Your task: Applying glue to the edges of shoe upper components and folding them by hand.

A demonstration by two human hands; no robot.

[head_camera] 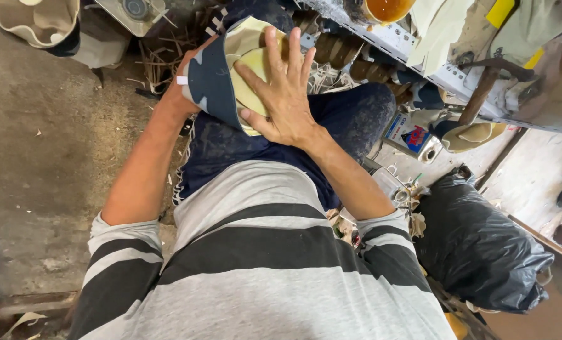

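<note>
The left hand is closed around the left edge of a pale yellow, curved cap piece wrapped in dark navy cloth, held over the knee. The right hand is pressed flat on it, fingers spread apart.
</note>
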